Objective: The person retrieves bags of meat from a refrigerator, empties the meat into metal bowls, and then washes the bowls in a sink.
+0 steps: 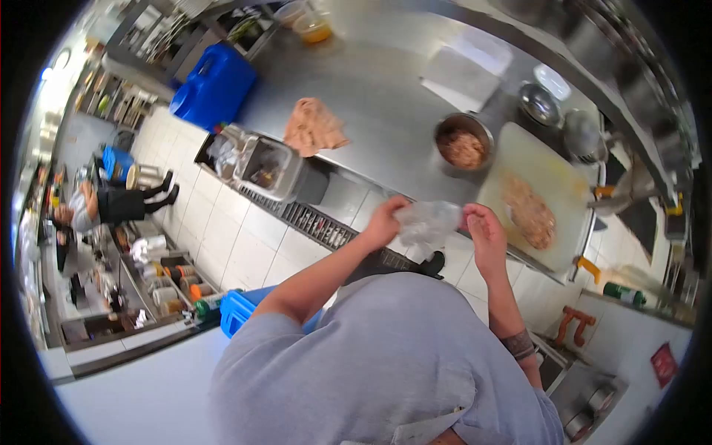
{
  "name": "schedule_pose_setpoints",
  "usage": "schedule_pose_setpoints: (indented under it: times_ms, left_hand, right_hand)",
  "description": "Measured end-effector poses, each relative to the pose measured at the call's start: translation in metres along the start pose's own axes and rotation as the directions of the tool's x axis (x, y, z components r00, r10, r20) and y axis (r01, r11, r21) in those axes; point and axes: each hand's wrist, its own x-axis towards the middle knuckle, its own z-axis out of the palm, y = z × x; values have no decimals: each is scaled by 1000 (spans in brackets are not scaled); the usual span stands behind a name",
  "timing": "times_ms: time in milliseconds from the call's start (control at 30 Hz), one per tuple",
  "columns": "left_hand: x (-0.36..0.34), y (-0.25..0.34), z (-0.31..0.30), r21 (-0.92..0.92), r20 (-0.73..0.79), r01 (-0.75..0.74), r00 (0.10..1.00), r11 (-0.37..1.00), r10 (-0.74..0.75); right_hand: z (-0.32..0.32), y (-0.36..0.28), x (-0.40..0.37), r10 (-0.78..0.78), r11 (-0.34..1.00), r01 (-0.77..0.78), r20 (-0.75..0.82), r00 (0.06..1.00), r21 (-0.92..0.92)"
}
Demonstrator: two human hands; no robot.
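A thin, crumpled clear plastic bag [429, 222] is stretched between my two hands, in front of my body and just off the counter's edge. My left hand [386, 222] pinches its left side. On the other side, my right hand [486, 233] has its thumb and fingertips at the bag's right edge, the fingers bent. Just beyond my right hand lies a white cutting board [567, 174] with a mound of pale minced meat [529, 211] on it. Behind the bag stands a metal pot [443, 122] with more of the meat [463, 150] inside.
A crumpled orange-pink cloth [315, 127] lies on the steel counter [371, 96], beside a grey bin [276, 170]. Farther left is a blue jerrycan [215, 85]. White paper sheets [467, 70] and metal bowls [540, 104] are at the back. Another person [111, 204] stands away on the left.
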Motion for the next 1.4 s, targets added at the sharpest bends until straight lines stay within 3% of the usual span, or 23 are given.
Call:
schedule_pose_setpoints:
  times_ms: [100,167,233,300,367,400,467,500,533,567,600,667,700,867,900,933,1000,1067,1100,1233,1300,1367,1400]
  left_hand:
    - [-29,-28,-119,308,-420,183,906,933,-39]
    - [-32,-77,-208,362,-583,272,812,892,-11]
    - [-30,-117,-297,596,-597,256,775,761,207]
    - [-13,-169,-386,758,-521,276,801,591,294]
    - [-18,-252,-455,943,-327,265,853,202,407]
    - [-16,-281,-476,908,-385,316,888,274,251]
    - [5,-249,-461,792,-557,504,827,344,71]
    - [14,-242,-452,879,-460,420,872,224,170]
    - [21,-240,-455,921,-329,324,944,217,-12]
    - [21,-226,-439,887,-373,383,923,259,-91]
    - [25,-269,-448,916,-333,351,935,194,-117]
    - [32,-248,-434,807,-420,525,831,268,-364]
    - [35,-256,-434,782,-440,555,814,282,-379]
    - [26,-256,-402,799,-520,446,849,404,90]
    - [24,-264,-398,816,-441,355,892,455,94]
    - [22,-235,-378,687,-470,458,872,564,-136]
    - [10,-267,-354,611,-393,335,915,717,-93]
    - [3,-183,-304,689,-176,212,977,694,-123]
    - [1,-165,-288,696,-43,46,999,717,-23]
    - [11,-49,-217,627,-80,112,994,771,-79]
    - [45,7,-188,675,-63,54,998,736,-15]
    - [90,69,-154,742,-50,23,999,670,20]
    - [111,83,-131,611,-154,-29,976,791,155]
  right_hand:
    - [34,10,6,141,990,-141,49,989,7]
    - [52,29,3,194,980,-192,64,979,-47]
    - [76,42,-1,335,908,-297,85,938,-296]
    - [114,45,-3,320,893,-264,101,942,-364]
    - [144,50,-15,239,864,-139,151,959,-485]
    - [158,39,-17,296,821,-151,184,937,-551]
    - [176,23,-20,339,764,-122,233,912,-634]
    - [180,20,-23,322,758,-88,254,912,-646]
    - [182,13,-22,375,764,-150,242,895,-628]
    - [178,13,-24,368,757,-177,186,911,-628]
    - [173,15,-23,322,754,-145,168,932,-641]
    - [158,12,-12,248,733,-74,165,955,-676]
    - [146,10,-5,158,736,-8,161,974,-677]
    - [36,7,60,53,740,-274,-352,934,-614]
    - [1,10,84,97,785,-348,-453,886,-512]
    - [-35,14,113,111,843,-367,-540,835,-394]
    - [-96,12,176,101,917,-329,-669,736,-223]
    - [-148,11,236,49,911,-340,-757,652,-235]
    - [-171,10,266,14,874,-391,-790,613,-288]
    - [-239,32,338,170,829,-528,-816,553,-185]
    - [-264,55,360,243,934,-357,-724,645,-4]
    - [-223,6,342,210,970,-234,-736,644,72]
    - [-229,7,343,297,952,-263,-665,685,155]
